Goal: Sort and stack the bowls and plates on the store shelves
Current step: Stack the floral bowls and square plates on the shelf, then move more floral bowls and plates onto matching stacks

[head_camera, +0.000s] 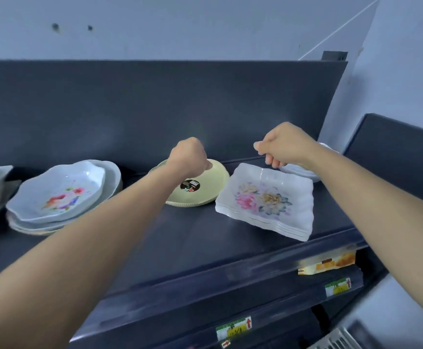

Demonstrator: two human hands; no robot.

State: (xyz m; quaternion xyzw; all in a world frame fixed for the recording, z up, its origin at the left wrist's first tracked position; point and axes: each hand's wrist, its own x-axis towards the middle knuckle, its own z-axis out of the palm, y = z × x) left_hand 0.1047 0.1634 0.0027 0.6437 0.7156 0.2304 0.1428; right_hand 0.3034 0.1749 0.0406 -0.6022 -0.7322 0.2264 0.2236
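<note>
Dark shelf, pale wall behind. We see round black sticker on yellow bowl, text too blurred to read. Price tags on lower shelf edges, green-yellow w/ red arrows, also unreadable. Bowl upside down, mid shelf, betw. round floral plates on left & square floral plate stack on right. Left hand on bowl top, fingers curled round its base. Right hand over far edge of square stack, fingers curled together; contact we cannot tell.
</note>
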